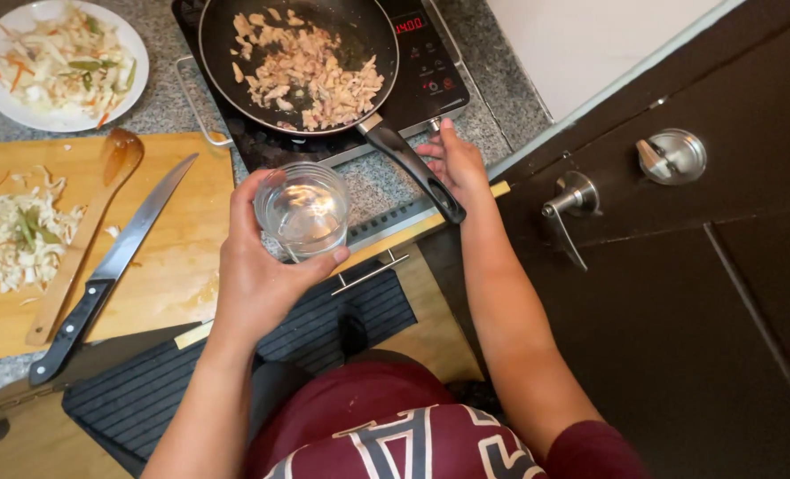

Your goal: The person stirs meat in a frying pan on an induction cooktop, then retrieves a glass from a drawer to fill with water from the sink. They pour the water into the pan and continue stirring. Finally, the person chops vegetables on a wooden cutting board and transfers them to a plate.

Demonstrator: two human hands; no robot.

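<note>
a clear, colourless glass [304,211] is held in the left hand [257,275]. by the right hand [455,160] a black pan handle [410,167] is seen, with pale beige meat pieces [308,66] in the black pan [297,60] beyond it. left of the left hand, a black-handled knife [111,266] with a silver blade is laid on a light brown wooden board [169,266]. below the hands, a black ribbed mat [191,372] is seen.

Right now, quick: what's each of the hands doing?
Left hand: closed around a clear glass of water.
Right hand: touching the black pan handle; whether it grips it cannot be told.
</note>
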